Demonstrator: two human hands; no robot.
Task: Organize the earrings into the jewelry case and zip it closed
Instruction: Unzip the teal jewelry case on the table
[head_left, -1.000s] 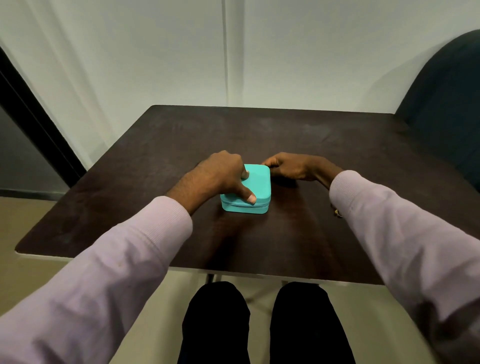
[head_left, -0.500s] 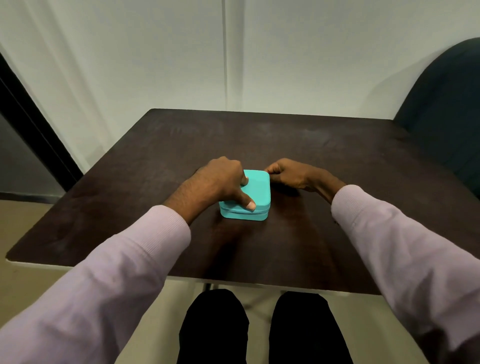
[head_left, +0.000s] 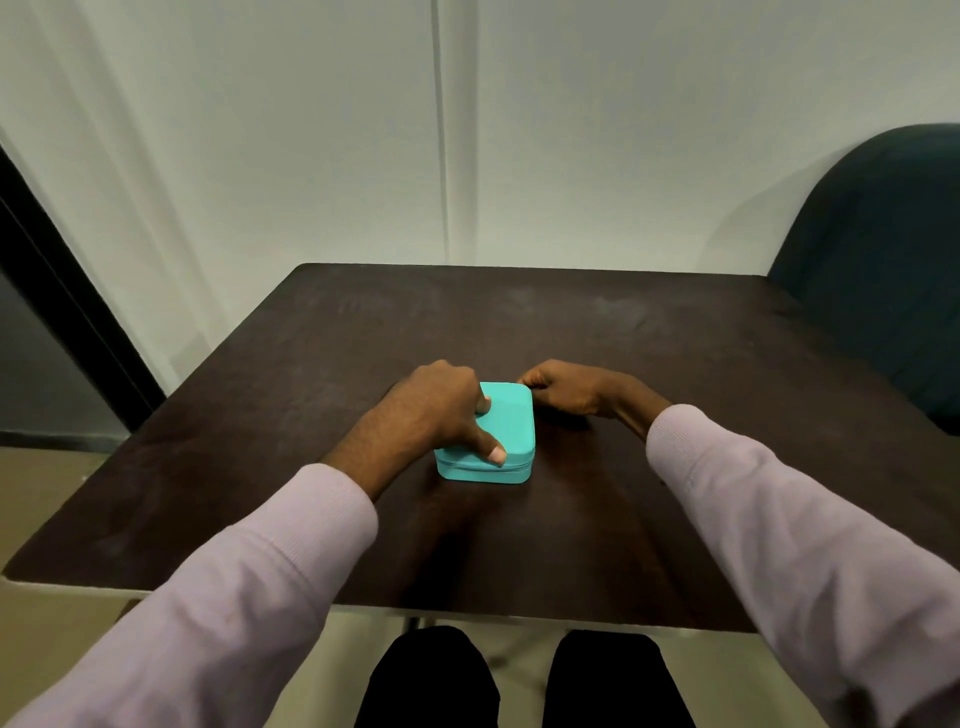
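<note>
Head view, the only one. The teal jewelry case (head_left: 498, 431) sits lid-down on the dark table (head_left: 649, 332), just nearer than mid-table, between both hands. Against the frames from a second and half a second back, little has moved: the case holds the same spot and the left hand has the same hold. The right hand (head_left: 563, 387) has stayed at the far right corner of the case the whole time, shifting at most slightly along that corner. My read: the zip run is at or near its end at that corner, and the lid looks fully down, with the seam showing as a thin line along the near face. No earrings visible outside the case, so they're presumably packed already.

Grip, left hand (head_left: 441, 410): clamped on the case from its left side, fingers curled over the top near the far left edge, thumb pressing the near face right on the zipper seam. It's bracing the case against the pull.

Grip, right hand: fingers curled tight, fingertips pinched together and touching the far right corner. Probably pinching the zipper pull, but the pull is too small and hidden to confirm.

A dark green chair (head_left: 883, 270) stands well apart at the table's right edge.
</note>
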